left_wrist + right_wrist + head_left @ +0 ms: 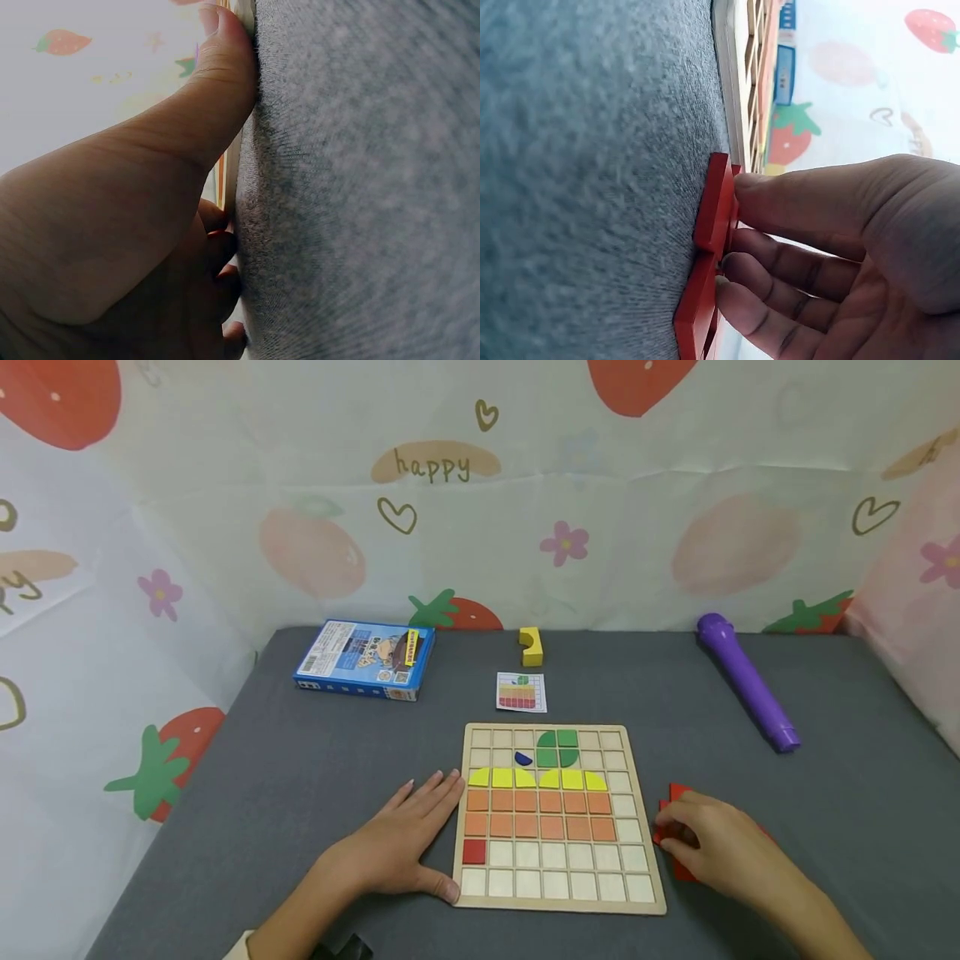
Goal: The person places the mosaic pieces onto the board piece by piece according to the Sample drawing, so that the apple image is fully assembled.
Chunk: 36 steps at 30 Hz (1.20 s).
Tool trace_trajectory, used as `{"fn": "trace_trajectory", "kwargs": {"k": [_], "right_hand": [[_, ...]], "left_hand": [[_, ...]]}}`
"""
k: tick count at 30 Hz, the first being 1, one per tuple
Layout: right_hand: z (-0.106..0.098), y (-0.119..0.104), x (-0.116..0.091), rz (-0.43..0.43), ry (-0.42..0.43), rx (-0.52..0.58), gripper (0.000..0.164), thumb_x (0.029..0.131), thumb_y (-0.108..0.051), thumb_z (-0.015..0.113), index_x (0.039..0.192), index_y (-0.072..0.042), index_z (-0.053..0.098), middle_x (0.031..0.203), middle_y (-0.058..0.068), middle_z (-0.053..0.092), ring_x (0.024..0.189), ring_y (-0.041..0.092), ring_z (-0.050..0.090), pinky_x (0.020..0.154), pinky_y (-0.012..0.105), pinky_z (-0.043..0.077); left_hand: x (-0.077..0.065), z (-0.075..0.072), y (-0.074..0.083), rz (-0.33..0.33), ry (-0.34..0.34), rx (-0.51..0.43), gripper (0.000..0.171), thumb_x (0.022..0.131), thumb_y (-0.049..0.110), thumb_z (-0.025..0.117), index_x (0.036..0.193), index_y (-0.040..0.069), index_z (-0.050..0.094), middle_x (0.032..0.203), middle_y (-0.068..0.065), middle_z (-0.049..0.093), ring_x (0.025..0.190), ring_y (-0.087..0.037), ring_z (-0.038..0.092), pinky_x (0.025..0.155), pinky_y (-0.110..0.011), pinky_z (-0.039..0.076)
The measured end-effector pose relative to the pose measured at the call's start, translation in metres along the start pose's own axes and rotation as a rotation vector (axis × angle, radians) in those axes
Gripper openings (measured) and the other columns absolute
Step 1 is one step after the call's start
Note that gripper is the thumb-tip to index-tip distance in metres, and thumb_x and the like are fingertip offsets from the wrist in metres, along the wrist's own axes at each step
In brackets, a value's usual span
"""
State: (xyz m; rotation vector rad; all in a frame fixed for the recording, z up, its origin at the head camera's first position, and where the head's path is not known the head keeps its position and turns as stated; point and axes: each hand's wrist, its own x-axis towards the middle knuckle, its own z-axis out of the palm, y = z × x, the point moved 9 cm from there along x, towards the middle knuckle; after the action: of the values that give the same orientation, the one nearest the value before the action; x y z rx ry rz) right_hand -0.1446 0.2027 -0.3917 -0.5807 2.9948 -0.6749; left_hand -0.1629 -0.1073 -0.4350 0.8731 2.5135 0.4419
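A square wooden grid board (558, 909) lies on the table with coloured tiles in its cells: a green group (558, 748), a row of yellow pieces (537, 778), two rows of orange squares (539, 814) and one red square (474, 852) at the left. My left hand (401, 843) lies spread along the board's left edge, thumb at the near corner. Right of the board, my right hand (712, 843) curls over loose red tiles (680, 791). In the right wrist view its thumb and fingertips pinch at a red tile (714, 202), with another red tile (696, 307) beside it.
A small dark blue piece (523, 759) lies on the board beside the green tiles. Behind the board are a pattern card (521, 702), a yellow notched block (532, 647) and a blue box (363, 660). A purple microphone-shaped stick (750, 683) lies at the back right.
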Motion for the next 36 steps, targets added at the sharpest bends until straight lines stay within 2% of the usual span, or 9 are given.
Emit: {"fn": "trace_trajectory", "kwargs": {"k": [8,14,18,24,28,36], "right_hand": [[0.002,-0.006,-0.002,-0.008,0.019,-0.076,0.028,0.072,-0.004,0.088,0.095,-0.012,0.074,0.095,-0.002,0.068,0.082,0.014,0.061,0.069,0.037,0.054],[0.002,-0.006,-0.004,-0.001,0.042,-0.070,0.029,0.069,0.000,0.085,0.093,-0.011,0.074,0.090,-0.005,0.066,0.075,0.009,0.055,0.062,0.030,0.050],[-0.003,-0.008,-0.004,-0.019,0.085,-0.071,0.029,0.068,0.000,0.083,0.090,-0.015,0.072,0.087,-0.009,0.063,0.073,0.008,0.052,0.061,0.030,0.047],[-0.003,-0.023,-0.001,-0.099,0.107,-0.033,0.030,0.069,-0.001,0.081,0.088,-0.021,0.069,0.087,-0.014,0.058,0.075,0.006,0.051,0.062,0.026,0.045],[0.001,-0.037,0.002,-0.155,0.103,-0.024,0.027,0.070,-0.003,0.082,0.089,-0.019,0.070,0.089,-0.013,0.058,0.075,0.005,0.051,0.061,0.024,0.046],[0.014,-0.076,0.016,-0.314,0.087,-0.011,0.023,0.072,-0.003,0.080,0.086,-0.018,0.070,0.081,-0.012,0.055,0.070,0.003,0.046,0.058,0.020,0.044]], "left_hand": [[-0.001,-0.002,0.000,0.005,0.002,-0.007,0.126,0.073,0.078,0.067,0.163,0.012,0.009,0.168,-0.003,0.007,0.153,-0.024,0.002,0.119,-0.054,0.003],[-0.001,0.000,0.000,0.002,-0.003,-0.012,0.126,0.073,0.078,0.067,0.163,0.013,0.008,0.168,-0.003,0.006,0.153,-0.023,0.001,0.119,-0.054,0.002],[0.000,0.001,-0.001,-0.004,-0.004,-0.010,0.126,0.072,0.078,0.067,0.163,0.014,0.008,0.168,-0.002,0.006,0.153,-0.023,0.001,0.119,-0.054,0.002],[0.000,0.000,-0.001,-0.011,-0.003,-0.004,0.126,0.072,0.079,0.067,0.163,0.014,0.008,0.168,-0.002,0.006,0.153,-0.022,0.001,0.119,-0.053,0.002],[0.000,0.001,-0.001,-0.010,-0.007,-0.004,0.126,0.072,0.079,0.067,0.163,0.014,0.008,0.168,-0.001,0.005,0.153,-0.022,0.000,0.120,-0.053,0.002],[0.001,0.001,-0.002,-0.015,-0.006,0.006,0.127,0.072,0.080,0.066,0.163,0.014,0.008,0.168,-0.002,0.006,0.153,-0.022,0.001,0.120,-0.053,0.003]]}}
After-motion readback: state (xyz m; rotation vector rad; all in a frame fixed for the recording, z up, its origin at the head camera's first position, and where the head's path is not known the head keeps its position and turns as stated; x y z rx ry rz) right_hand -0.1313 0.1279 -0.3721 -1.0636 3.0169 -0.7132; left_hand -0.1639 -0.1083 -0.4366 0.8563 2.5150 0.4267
